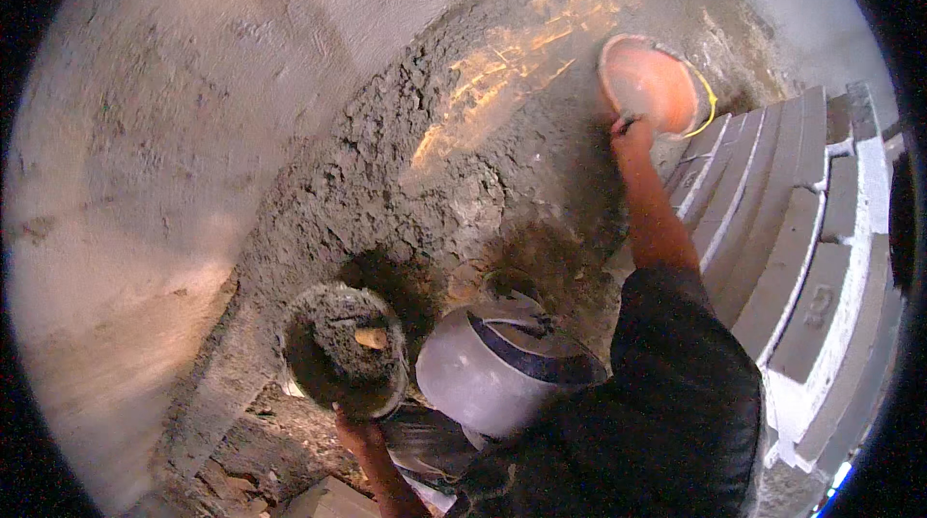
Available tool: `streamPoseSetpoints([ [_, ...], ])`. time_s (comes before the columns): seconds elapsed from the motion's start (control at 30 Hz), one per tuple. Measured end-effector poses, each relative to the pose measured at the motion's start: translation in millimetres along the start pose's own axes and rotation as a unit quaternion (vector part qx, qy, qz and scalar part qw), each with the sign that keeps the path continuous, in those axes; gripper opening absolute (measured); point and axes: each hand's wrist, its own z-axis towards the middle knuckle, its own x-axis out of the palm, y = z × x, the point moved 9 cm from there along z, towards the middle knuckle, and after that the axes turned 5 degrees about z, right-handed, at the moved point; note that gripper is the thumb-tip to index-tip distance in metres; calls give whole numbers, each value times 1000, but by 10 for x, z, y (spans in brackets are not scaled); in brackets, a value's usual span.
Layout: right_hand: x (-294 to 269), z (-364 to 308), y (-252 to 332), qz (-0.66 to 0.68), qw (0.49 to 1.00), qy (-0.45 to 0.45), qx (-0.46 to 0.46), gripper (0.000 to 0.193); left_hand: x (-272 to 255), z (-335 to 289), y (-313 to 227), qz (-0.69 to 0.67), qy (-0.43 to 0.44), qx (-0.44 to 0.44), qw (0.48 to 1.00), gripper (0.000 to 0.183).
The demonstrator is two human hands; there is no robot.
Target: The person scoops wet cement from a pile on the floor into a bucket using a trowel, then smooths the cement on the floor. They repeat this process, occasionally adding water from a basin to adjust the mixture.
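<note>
My right hand (632, 135), at the end of an outstretched arm, is closed on the near rim of an orange bucket (642, 79) with a yellow handle. The bucket is tilted, its inside showing. At lower left, my left hand (359, 433) grips the near rim of a dark bucket (293, 349) of grey mortar; some fingers are hidden. A short tan handle-like piece (370, 337) sticks out of that mortar. Between my arms is a rounded light-grey thing (473, 378) with a dark curved band; its kind is unclear.
Rough wet mortar (386, 141) covers the ground ahead, with a bright yellowish patch (512, 64). A plastered wall (174, 132) rises on the left. Stacked grey blocks (782, 296) with white edges stand on the right. Broken rubble (241, 479) lies at lower left.
</note>
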Motion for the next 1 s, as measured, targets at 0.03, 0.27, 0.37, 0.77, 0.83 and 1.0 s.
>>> streamPoseSetpoints([
  [0.03, -144, -146, -50, -9, 1000, 0, 12, 7, 98, -15, -36, 32, 9, 3, 999, 42],
  [0.27, -688, -1488, -656, -77, 986, 84, 124, 10, -253, 162, -80, 116, -18, 67, 991, 41],
  [0.37, -880, -1968, -649, -97, 978, 84, 167, 11, -133, 85, -13, -64, -81, 3, 995, 40],
  [0.77, -852, -2732, -369, -330, 828, 277, 359, 10, -63, 192, -20, -108, 14, 69, 992, 40],
  [0.83, -558, -2051, -300, -408, 793, 415, 182, 15, -14, 185, 71, -113, 16, 54, 992, 40],
  [1.0, -630, -1620, -957, -425, 768, 344, 332, 16, -442, 181, 28, 61, -80, 92, 991, 31],
])
